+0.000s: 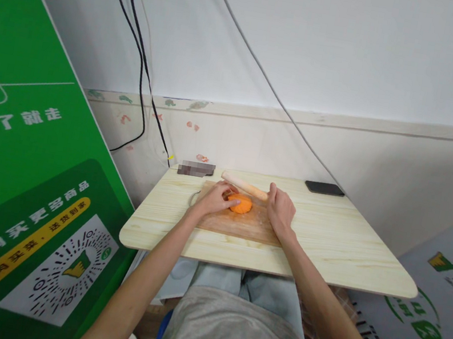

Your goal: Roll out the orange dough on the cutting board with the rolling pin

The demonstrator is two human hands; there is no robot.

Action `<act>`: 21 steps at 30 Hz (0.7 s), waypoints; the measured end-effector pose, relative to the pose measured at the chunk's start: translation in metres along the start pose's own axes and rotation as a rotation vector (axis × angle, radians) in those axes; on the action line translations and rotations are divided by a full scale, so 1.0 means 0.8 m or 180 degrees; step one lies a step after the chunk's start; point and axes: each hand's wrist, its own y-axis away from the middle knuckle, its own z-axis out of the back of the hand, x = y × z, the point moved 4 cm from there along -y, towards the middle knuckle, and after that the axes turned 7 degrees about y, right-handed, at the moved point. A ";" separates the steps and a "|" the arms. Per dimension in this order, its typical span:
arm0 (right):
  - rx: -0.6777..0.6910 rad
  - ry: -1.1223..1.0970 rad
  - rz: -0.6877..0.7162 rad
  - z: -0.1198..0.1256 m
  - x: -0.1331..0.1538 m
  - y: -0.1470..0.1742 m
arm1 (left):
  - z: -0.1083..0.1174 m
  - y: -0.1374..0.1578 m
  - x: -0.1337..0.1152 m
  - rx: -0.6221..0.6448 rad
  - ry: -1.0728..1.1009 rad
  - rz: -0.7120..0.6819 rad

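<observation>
My right hand (pixel 282 211) is closed around one end of a pale wooden rolling pin (pixel 245 185). The pin slants to the left, just behind a bright orange rounded lump that looks like dough (pixel 241 204). With its thumb on the near left side, my left hand (pixel 215 198) grips the lump; some fingertips are hidden behind it. Under both hands lies a wooden cutting board (pixel 238 229), with a metal handle (pixel 193 198) at its left edge.
A pale wood-grain table (pixel 351 254) carries the board. A black phone (pixel 325 188) lies at the back right, and a dark, pixelated item (pixel 196 169) at the back left. Cables (pixel 144 63) hang along the wall. Green panels (pixel 35 172) flank the left side.
</observation>
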 end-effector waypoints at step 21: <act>0.0090 0.0080 -0.0010 0.000 0.003 0.000 | -0.011 -0.004 0.020 -0.0133 0.0132 0.0216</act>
